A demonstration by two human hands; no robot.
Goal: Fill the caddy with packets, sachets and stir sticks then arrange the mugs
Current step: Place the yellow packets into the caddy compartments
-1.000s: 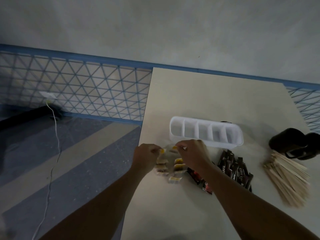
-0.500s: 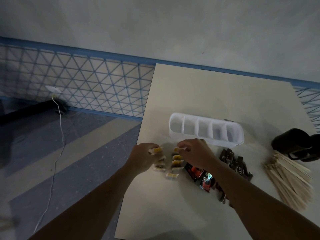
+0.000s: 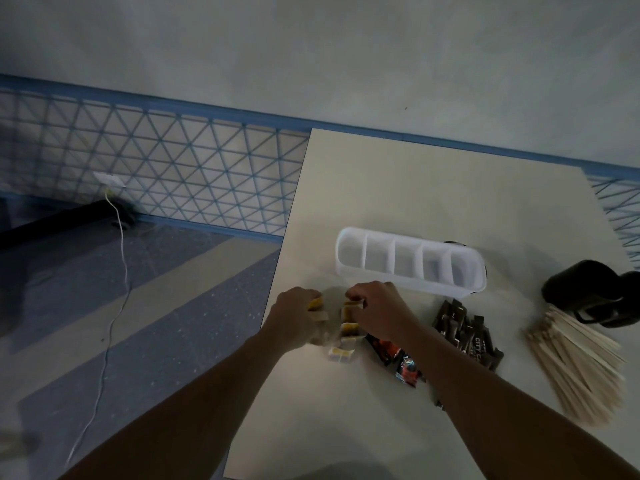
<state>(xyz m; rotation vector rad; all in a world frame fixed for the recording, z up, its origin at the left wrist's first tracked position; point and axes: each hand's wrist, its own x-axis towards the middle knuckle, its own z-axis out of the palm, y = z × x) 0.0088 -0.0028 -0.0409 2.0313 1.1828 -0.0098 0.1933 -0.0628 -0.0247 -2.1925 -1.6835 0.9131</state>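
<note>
White caddy [image 3: 408, 263], yellow sachets [image 3: 348, 329]

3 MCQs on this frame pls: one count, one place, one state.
1. Compartments in the white plastic caddy? A) three B) five C) eight
2. The pale wooden stir sticks lie: A) inside the caddy B) left of the caddy C) on the beige table beside the black mugs
3. The left hand and right hand: A) lie flat B) pinch small yellow sachets C) grip mugs
Key: B, four dividers make five bays; C, the pile sits by the mugs at right; B, both curl round sachets.
</note>
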